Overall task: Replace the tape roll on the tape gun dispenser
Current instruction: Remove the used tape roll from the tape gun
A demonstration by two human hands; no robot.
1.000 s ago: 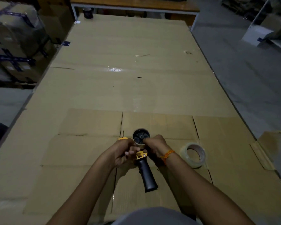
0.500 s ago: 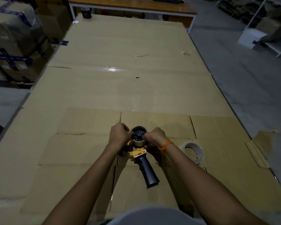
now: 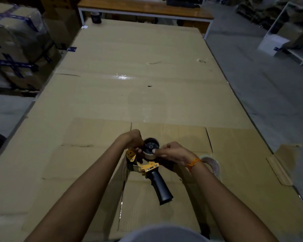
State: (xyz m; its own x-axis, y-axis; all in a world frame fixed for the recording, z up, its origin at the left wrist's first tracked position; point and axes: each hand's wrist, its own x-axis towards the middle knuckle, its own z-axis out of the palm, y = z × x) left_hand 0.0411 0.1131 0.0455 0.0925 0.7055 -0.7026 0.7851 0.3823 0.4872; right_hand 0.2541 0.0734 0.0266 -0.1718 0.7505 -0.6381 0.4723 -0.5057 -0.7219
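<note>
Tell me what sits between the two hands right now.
In the head view, the tape gun's black spool hub with its tape roll sits between the left hand and the right hand; both touch it.

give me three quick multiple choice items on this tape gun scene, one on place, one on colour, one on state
1. Where does the loose tape roll lie?
A. by the right wrist
B. left of the left hand
C. on the far table

2. What colour is the tape gun handle?
A. yellow
B. black
C. white

3. What are the hands doing?
A. resting flat
B. both on the gun's spool
C. lifting a box

Answers: 1 A, it peeks out beyond the right hand. 2 B, only the frame is yellow. 3 B, left hand too sits at the hub.
</note>
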